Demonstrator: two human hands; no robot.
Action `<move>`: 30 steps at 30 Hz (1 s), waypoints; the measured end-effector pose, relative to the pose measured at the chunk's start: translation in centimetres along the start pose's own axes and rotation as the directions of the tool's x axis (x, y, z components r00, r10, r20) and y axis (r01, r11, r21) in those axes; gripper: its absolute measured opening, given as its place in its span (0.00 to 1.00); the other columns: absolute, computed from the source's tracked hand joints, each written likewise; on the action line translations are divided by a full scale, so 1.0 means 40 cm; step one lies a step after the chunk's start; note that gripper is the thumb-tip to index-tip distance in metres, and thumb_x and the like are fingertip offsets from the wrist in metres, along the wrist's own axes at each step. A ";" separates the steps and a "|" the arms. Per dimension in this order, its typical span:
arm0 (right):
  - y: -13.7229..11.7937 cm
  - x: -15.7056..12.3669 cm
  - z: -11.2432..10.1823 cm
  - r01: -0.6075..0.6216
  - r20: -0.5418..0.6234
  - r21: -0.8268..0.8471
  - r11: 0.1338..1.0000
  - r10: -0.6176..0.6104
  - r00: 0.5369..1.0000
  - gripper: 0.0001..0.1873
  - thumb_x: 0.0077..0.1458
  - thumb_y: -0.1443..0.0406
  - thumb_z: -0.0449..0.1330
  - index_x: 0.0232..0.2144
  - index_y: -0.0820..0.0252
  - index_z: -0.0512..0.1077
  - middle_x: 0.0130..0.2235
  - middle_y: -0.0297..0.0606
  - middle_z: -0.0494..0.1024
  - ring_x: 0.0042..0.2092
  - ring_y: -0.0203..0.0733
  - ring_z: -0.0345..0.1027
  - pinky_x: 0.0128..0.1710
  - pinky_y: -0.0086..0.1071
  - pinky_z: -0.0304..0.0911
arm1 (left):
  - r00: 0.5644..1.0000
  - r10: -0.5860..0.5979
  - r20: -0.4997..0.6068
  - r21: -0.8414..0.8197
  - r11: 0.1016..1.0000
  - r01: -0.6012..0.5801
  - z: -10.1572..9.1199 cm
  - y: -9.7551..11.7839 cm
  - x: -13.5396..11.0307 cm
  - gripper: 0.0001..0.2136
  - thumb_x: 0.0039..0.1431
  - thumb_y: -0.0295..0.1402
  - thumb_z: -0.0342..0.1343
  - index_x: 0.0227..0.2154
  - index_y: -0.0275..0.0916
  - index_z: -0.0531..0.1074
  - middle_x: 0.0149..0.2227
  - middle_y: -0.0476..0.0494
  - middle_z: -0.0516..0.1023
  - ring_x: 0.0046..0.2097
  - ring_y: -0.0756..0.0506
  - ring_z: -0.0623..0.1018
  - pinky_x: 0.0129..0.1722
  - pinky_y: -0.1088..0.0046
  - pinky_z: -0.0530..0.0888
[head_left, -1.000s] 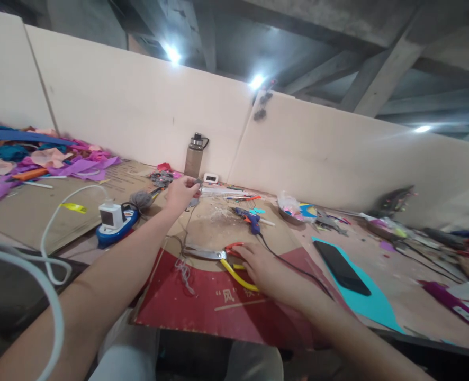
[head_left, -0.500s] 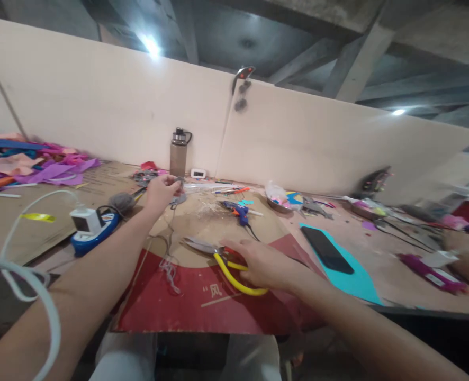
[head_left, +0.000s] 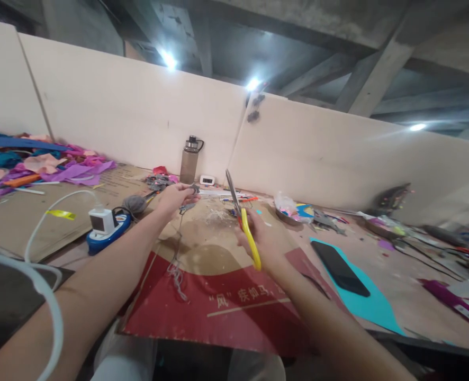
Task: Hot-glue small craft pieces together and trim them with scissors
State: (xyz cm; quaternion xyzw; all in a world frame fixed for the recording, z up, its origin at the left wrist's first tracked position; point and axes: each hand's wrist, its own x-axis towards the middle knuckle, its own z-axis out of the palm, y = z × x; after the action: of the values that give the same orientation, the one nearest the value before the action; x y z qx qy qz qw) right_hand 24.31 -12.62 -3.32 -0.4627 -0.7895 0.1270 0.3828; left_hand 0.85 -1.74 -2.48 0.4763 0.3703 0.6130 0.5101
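A person's right hand (head_left: 263,239) grips yellow-handled scissors (head_left: 242,219) blades-up above the cardboard-covered table (head_left: 203,248), while the left hand (head_left: 174,197) pinches a grey strand (head_left: 177,248) taut, fingers closed, seemingly presenting it for cutting.

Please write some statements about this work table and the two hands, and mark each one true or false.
1. The right hand holds the yellow-handled scissors lifted off the cardboard. True.
2. The left hand rests flat on the black phone. False: it pinches a small grey piece, with grey yarn hanging below, far from the phone.
3. The phone lies on a turquoise sheet. True.
4. The water bottle lies on its side. False: it stands upright by the wall board.
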 end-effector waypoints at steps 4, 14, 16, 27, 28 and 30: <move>-0.012 0.097 0.056 0.029 -0.093 -0.045 0.999 -0.033 0.995 0.22 0.53 0.66 0.49 0.52 0.57 0.59 0.35 0.37 0.74 0.33 0.39 0.66 0.33 0.31 0.62 | 0.998 -0.056 0.003 -0.058 0.997 0.056 -0.012 0.008 0.002 0.04 0.47 0.25 0.59 0.26 0.30 0.70 0.26 0.39 0.77 0.29 0.49 0.78 0.30 0.75 0.75; 0.076 0.091 0.070 0.011 -0.131 -0.508 0.861 -0.090 0.987 0.26 0.50 0.66 0.55 0.53 0.55 0.61 0.46 0.43 0.69 0.42 0.45 0.64 0.40 0.35 0.59 | 0.979 -0.202 -0.021 -0.163 0.967 0.196 -0.016 0.015 0.019 0.03 0.51 0.24 0.57 0.24 0.30 0.72 0.21 0.47 0.72 0.20 0.57 0.69 0.18 0.85 0.68; 0.067 0.086 0.061 0.017 -0.104 -0.583 0.812 -0.095 0.990 0.28 0.50 0.65 0.55 0.55 0.53 0.60 0.46 0.43 0.68 0.42 0.45 0.63 0.39 0.34 0.59 | 0.977 -0.213 -0.011 -0.167 0.964 0.208 -0.015 0.013 0.021 0.05 0.52 0.24 0.56 0.23 0.29 0.72 0.21 0.47 0.71 0.20 0.57 0.69 0.18 0.85 0.68; 0.044 0.083 0.044 0.067 -0.037 -0.704 0.707 -0.130 0.991 0.25 0.54 0.66 0.52 0.56 0.52 0.58 0.44 0.44 0.67 0.46 0.48 0.60 0.40 0.35 0.56 | 0.985 -0.170 0.024 -0.078 0.982 0.171 -0.014 0.012 0.016 0.03 0.51 0.24 0.58 0.24 0.29 0.73 0.22 0.45 0.72 0.20 0.56 0.70 0.18 0.84 0.69; 0.045 0.083 0.044 0.063 -0.042 -0.705 0.706 -0.130 0.991 0.25 0.55 0.66 0.52 0.56 0.52 0.58 0.44 0.44 0.67 0.46 0.48 0.60 0.40 0.35 0.56 | 0.985 -0.172 0.030 -0.071 0.982 0.174 -0.013 0.013 0.015 0.04 0.52 0.24 0.58 0.24 0.29 0.73 0.22 0.45 0.72 0.20 0.56 0.70 0.18 0.84 0.69; 0.046 0.084 0.045 0.057 -0.051 -0.706 0.706 -0.131 0.990 0.25 0.55 0.65 0.52 0.55 0.52 0.58 0.44 0.44 0.67 0.46 0.48 0.60 0.39 0.35 0.56 | 0.984 -0.175 0.041 -0.058 0.982 0.177 -0.010 0.014 0.012 0.04 0.52 0.24 0.57 0.24 0.29 0.73 0.22 0.46 0.72 0.20 0.57 0.69 0.18 0.84 0.69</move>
State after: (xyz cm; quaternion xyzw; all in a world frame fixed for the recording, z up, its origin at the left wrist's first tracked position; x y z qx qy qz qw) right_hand 23.25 -8.56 -3.94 -0.5383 -0.7812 -0.2250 0.2222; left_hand 0.29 -1.35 -1.96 0.4365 0.3827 0.5680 0.5834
